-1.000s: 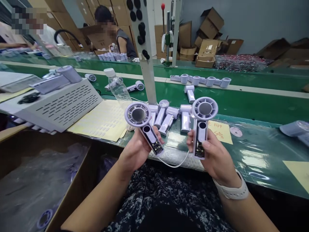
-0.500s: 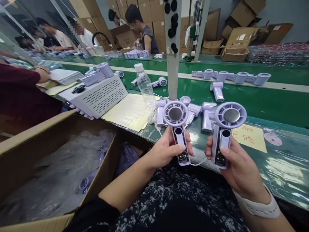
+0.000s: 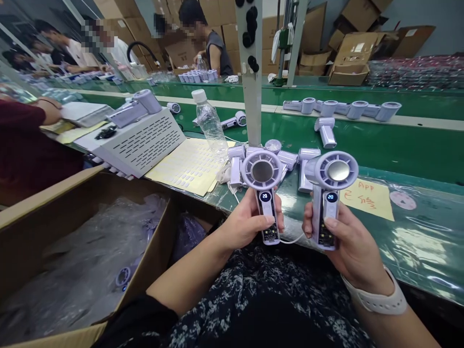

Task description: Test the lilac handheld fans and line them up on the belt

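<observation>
My left hand [image 3: 250, 220] is wrapped round the handle of a lilac handheld fan [image 3: 262, 170], thumb on the front of the handle. A second lilac handheld fan [image 3: 337, 170] is gripped in my right hand [image 3: 350, 232], its thumb also pressed on the handle front. Both fans stand roughly upright side by side, round heads up, and their small displays are lit with "20". Circuit boards show in the open lower handles. A white cable [image 3: 293, 240] runs between the two hands; where its ends go is hidden. Behind lie several more lilac fans [image 3: 304, 169] on the green bench.
An open cardboard box [image 3: 159, 222] with plastic bags and a fan stands at lower left. A slotted metal unit [image 3: 145, 140], a clear bottle [image 3: 212, 123] and a yellow label sheet [image 3: 177, 166] sit beyond it. A metal post [image 3: 253, 96] rises ahead. Co-workers sit across the line.
The view has swung left. Both fan displays, dark before, now show "20". My left fan has gone from tilted to nearly upright, and its thumb has come onto the handle front.
</observation>
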The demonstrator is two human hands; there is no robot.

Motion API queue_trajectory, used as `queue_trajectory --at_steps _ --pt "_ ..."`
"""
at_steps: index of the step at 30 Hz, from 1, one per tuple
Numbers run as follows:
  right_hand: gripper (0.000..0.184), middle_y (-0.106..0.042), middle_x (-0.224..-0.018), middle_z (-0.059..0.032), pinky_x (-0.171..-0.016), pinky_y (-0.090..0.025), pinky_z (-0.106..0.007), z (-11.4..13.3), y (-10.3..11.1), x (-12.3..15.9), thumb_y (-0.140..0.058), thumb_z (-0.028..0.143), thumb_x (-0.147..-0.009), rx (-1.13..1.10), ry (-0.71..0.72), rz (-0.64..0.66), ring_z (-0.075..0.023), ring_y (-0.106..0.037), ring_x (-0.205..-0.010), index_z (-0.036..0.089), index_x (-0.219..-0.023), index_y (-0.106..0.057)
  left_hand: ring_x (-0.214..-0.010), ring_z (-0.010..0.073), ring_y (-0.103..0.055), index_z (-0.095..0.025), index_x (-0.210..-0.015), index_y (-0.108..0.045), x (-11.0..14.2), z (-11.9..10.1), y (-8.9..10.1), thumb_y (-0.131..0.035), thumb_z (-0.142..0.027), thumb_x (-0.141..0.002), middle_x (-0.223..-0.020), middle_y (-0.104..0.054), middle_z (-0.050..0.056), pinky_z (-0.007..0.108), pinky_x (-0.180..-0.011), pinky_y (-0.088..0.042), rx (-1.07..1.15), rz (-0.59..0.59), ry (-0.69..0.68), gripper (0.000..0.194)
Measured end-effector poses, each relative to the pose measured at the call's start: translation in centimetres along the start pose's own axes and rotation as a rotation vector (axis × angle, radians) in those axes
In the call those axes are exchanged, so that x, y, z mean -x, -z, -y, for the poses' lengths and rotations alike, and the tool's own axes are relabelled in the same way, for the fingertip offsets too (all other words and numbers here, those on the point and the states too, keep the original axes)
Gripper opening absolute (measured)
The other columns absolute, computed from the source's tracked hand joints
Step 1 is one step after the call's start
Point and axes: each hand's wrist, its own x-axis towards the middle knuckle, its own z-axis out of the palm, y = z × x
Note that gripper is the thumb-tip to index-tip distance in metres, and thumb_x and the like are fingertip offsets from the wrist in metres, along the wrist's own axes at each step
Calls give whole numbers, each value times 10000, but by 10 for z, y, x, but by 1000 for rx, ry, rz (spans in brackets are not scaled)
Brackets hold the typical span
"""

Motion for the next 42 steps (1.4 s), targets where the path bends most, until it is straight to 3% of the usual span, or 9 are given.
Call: queue_trajectory --at_steps 7,13,19,29,35,40,42 --pt "300 -672 -848 -19 -539 -509 -238 -5 -1 -2 -755 423 -855 2 -25 -17 -134 -592 -619 223 -1061 -670 -644 122 -656 -205 -1133 -499 -11 10 10 -795 -341 -797 -875 -614 -31 274 -603 -572 4 -182 1 468" --pt "300 -661 -829 -15 -532 -507 -245 -4 3 0 -725 456 -876 47 -36 36 -139 -594 -609 222 -1049 -653 -662 130 -676 -202 -1126 -522 -7 8 12 -754 -351 -871 -894 -616 -26 346 -681 -614 11 32 -12 375" --pt "279 -661 -845 -19 -538 -506 -222 3 0 -3 -745 431 -869 64 -42 -30 -129 -590 -621 225 -1041 -670 -755 134 -703 -205 -1112 -526 -10 4 13 -736 -364 -909 -980 -628 6 315 -754 -592 -177 -26 -63 333" --pt "306 -673 -820 -19 -550 -523 -250 2 -2 1 -774 479 -829 33 -33 -42 -141 -605 -626 218 -950 -671 -668 129 -673 -210 -1110 -517 -15 9 10 -765 -366 -864 -944 -617 -8 284 -621 -564 -137 -48 -57 383" --pt "339 -667 -819 -22 -526 -501 -251 3 0 2 -757 496 -843 49 -27 -18 -137 -604 -604 210 -990 -650 -776 178 -717 -202 -1113 -546 -11 5 10 -736 -364 -884 -991 -654 28 328 -703 -584 -176 9 -48 339" --pt "300 -689 -795 -15 -503 -496 -239 -2 4 -2 -761 470 -858 4 -40 -51 -128 -599 -569 228 -956 -615 -920 243 -770 -197 -1152 -503 -11 6 10 -795 -394 -855 -1116 -698 71 393 -830 -614 -243 -120 3 461" --pt "295 -706 -808 -23 -483 -499 -248 -4 4 -2 -701 512 -908 -69 -71 -9 -130 -588 -542 237 -986 -625 -856 237 -778 -205 -1153 -467 -11 7 8 -833 -438 -818 -1093 -719 73 360 -744 -623 -241 -156 29 548"
